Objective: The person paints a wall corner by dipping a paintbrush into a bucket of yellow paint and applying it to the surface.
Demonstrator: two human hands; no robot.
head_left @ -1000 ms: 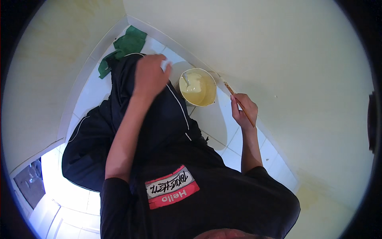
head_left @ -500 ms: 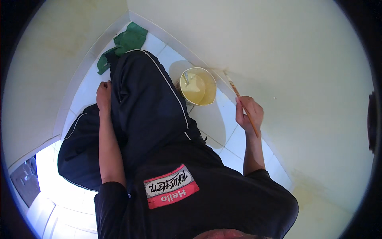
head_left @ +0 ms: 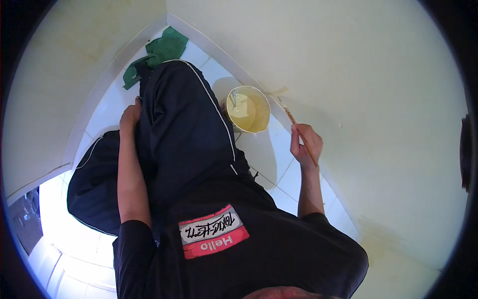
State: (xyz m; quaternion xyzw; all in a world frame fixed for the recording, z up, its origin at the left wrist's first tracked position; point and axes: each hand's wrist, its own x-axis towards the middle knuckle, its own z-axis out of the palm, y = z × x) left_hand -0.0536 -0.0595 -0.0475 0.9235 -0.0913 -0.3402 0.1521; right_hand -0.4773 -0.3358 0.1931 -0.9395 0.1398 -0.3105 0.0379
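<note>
My right hand [head_left: 307, 142] is closed in a pinch on a thin brown paintbrush [head_left: 294, 121]. The brush slants up and left, its bristle end at the lower right wall by the skirting's upper edge. A darker, wet-looking mark [head_left: 281, 91] shows on the wall just above the tip. Left of the brush, a tub of cream-yellow paint [head_left: 260, 112] stands on the floor, with a pale, thin object upright inside it. My left hand [head_left: 130, 115] lies against the dark trouser leg at my shin, its fingers curled; their tips are hidden, as is anything in them.
A crumpled green cloth [head_left: 168, 46] lies on the white tiles in the corner beyond my knee. Cream walls [head_left: 378, 74] with a pale skirting [head_left: 219, 50] rise on both sides. Bright light falls on the floor at lower left, beside a doorway.
My right hand has drawn the brush slightly left and down, toward the skirting. The mark on the wall above the tip shows more clearly. My left hand stays by the shin.
</note>
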